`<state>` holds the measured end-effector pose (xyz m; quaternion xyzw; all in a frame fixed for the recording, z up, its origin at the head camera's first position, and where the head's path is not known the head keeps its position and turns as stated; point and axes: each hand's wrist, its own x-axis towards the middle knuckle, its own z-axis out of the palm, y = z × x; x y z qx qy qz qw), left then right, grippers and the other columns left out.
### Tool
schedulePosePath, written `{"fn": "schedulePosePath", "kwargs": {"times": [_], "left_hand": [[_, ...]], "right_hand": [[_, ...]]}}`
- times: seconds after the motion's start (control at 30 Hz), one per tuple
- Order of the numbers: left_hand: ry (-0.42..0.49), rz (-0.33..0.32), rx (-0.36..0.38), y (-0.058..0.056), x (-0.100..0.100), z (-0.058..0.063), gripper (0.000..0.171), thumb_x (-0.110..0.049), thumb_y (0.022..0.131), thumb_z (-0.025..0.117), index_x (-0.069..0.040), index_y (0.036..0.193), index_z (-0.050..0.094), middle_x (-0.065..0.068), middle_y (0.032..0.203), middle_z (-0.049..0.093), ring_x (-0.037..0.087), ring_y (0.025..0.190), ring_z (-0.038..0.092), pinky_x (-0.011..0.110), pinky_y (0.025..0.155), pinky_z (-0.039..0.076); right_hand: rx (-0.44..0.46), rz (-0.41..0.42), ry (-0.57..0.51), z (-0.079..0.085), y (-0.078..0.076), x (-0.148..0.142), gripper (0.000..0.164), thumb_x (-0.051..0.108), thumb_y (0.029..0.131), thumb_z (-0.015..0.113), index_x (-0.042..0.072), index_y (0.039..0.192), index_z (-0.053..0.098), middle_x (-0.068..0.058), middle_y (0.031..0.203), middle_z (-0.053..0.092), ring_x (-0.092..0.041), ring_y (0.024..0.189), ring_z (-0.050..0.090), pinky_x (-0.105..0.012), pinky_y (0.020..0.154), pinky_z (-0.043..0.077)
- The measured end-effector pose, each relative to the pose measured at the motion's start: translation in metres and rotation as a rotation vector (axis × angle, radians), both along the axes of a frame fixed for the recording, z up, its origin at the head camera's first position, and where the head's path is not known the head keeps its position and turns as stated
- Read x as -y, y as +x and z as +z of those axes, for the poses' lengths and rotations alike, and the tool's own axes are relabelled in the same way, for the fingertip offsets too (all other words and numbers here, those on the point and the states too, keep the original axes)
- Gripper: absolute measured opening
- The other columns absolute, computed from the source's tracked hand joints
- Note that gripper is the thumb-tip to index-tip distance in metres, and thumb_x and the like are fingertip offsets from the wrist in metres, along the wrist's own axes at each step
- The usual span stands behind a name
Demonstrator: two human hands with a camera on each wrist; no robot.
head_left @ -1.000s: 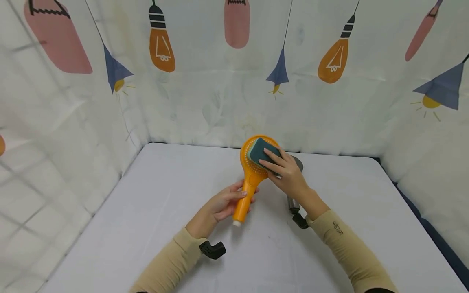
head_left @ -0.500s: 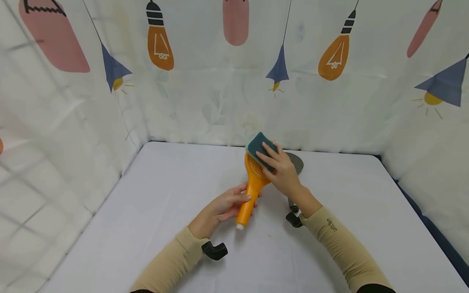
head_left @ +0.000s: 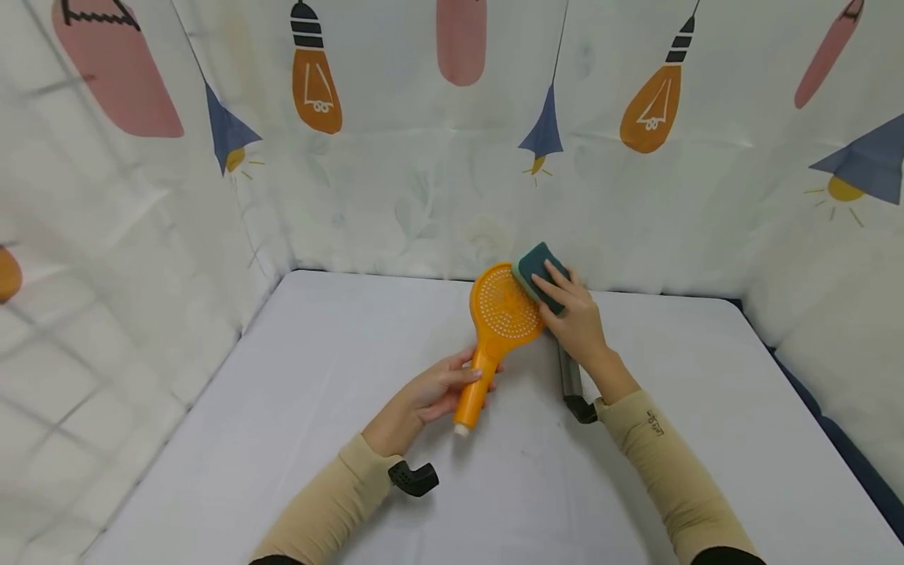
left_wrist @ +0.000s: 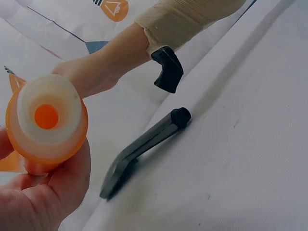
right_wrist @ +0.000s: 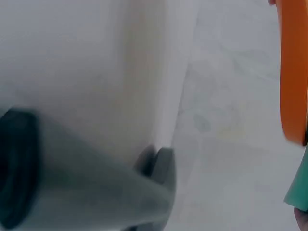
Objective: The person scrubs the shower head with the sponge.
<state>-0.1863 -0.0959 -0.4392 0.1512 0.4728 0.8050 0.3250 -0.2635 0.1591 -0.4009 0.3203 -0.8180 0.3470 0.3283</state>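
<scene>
An orange shower head (head_left: 500, 310) with a perforated round face is raised above the table, its face toward the head camera. My left hand (head_left: 439, 391) grips its handle; the left wrist view looks into the pale, hollow handle end (left_wrist: 50, 113). At the upper right rim of that face, my right hand (head_left: 577, 326) holds a dark green sponge (head_left: 541, 271) with a lighter green layer. In the right wrist view the sponge (right_wrist: 298, 185) shows just below the orange rim (right_wrist: 294, 72). A second, grey shower head (left_wrist: 147, 144) lies on the table, partly hidden by my right arm in the head view.
A white-covered table (head_left: 339, 345) spreads under both hands. Pale curtains (head_left: 395, 196) printed with lamps and bulbs hang behind it and at the sides. Black curved camera mounts (head_left: 413, 479) stick out from the wrists.
The right hand has slid the sponge across the orange shower head's face, first upward, then right to its rim, uncovering most of the holes. The left hand keeps its grip, shifting only slightly.
</scene>
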Motion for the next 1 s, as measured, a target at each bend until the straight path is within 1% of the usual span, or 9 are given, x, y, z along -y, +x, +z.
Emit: {"fn": "schedulePosePath", "kwargs": {"times": [0.1,0.2,0.3,0.47,0.53,0.6,0.77,0.83,1.0], "left_hand": [[0.020,0.021,0.018,-0.001,0.001,0.001,0.055,-0.002,0.107,0.035,-0.006,0.161,0.023,0.010,0.135,0.051,0.017,0.103,0.059,0.034,0.088,0.055],[0.039,0.033,0.017,-0.002,0.001,0.001,0.054,-0.003,0.108,0.034,-0.007,0.161,0.021,0.010,0.134,0.051,0.017,0.103,0.059,0.034,0.088,0.055],[0.054,0.052,0.013,-0.004,-0.001,0.003,0.053,-0.003,0.109,0.032,-0.006,0.160,0.021,0.009,0.133,0.050,0.016,0.103,0.059,0.034,0.089,0.055],[0.100,0.096,0.049,-0.006,-0.003,0.007,0.051,-0.004,0.110,0.030,-0.008,0.161,0.020,0.006,0.132,0.051,0.015,0.101,0.059,0.033,0.088,0.055],[0.130,0.097,0.068,-0.006,-0.004,0.009,0.051,-0.004,0.111,0.029,-0.010,0.161,0.020,0.005,0.131,0.051,0.015,0.101,0.059,0.033,0.088,0.055],[0.162,0.093,0.082,-0.006,-0.004,0.010,0.050,-0.004,0.111,0.028,-0.009,0.160,0.021,0.005,0.130,0.052,0.015,0.100,0.059,0.033,0.087,0.055],[0.233,0.090,0.132,-0.004,-0.004,0.013,0.048,-0.004,0.111,0.025,-0.009,0.158,0.021,0.006,0.129,0.051,0.018,0.101,0.059,0.033,0.087,0.055],[0.255,0.097,0.155,-0.004,-0.003,0.013,0.048,-0.005,0.111,0.025,-0.010,0.159,0.020,0.006,0.130,0.051,0.018,0.102,0.059,0.033,0.087,0.055],[0.318,0.108,0.213,-0.003,-0.002,0.014,0.048,-0.007,0.112,0.025,-0.014,0.160,0.021,0.007,0.131,0.051,0.018,0.103,0.059,0.034,0.089,0.055]], "right_hand": [[0.075,-0.021,-0.030,-0.005,0.001,-0.011,0.045,-0.008,0.087,0.075,-0.001,0.131,0.068,-0.021,0.149,0.051,-0.052,0.140,0.038,-0.070,0.107,0.035],[0.083,0.003,-0.013,-0.007,0.006,-0.012,0.047,-0.007,0.087,0.077,0.001,0.132,0.068,-0.020,0.150,0.050,-0.051,0.140,0.038,-0.069,0.105,0.037],[0.028,0.047,0.016,-0.012,0.013,-0.008,0.049,-0.008,0.083,0.080,0.002,0.129,0.070,-0.019,0.147,0.054,-0.054,0.137,0.041,-0.071,0.102,0.039],[-0.099,0.234,0.114,-0.019,0.023,-0.002,0.050,-0.010,0.076,0.083,0.001,0.124,0.073,-0.024,0.140,0.058,-0.058,0.132,0.045,-0.071,0.100,0.041],[-0.122,0.275,0.137,-0.019,0.023,-0.003,0.051,-0.010,0.074,0.084,0.000,0.123,0.073,-0.026,0.139,0.058,-0.058,0.131,0.045,-0.070,0.101,0.041],[-0.125,0.250,0.128,-0.018,0.021,-0.007,0.053,-0.013,0.072,0.085,-0.001,0.122,0.073,-0.026,0.139,0.058,-0.059,0.131,0.045,-0.071,0.102,0.040],[-0.102,0.103,0.058,-0.015,0.018,-0.017,0.054,-0.018,0.071,0.083,-0.003,0.122,0.072,-0.026,0.139,0.058,-0.059,0.131,0.046,-0.071,0.096,0.044],[-0.126,0.108,0.089,-0.016,0.020,-0.017,0.053,-0.015,0.072,0.084,-0.003,0.123,0.072,-0.028,0.138,0.058,-0.060,0.129,0.046,-0.070,0.093,0.046],[-0.198,0.198,0.198,-0.018,0.023,-0.011,0.055,-0.011,0.071,0.086,0.000,0.124,0.073,-0.029,0.136,0.059,-0.058,0.129,0.047,-0.069,0.097,0.044]]}}
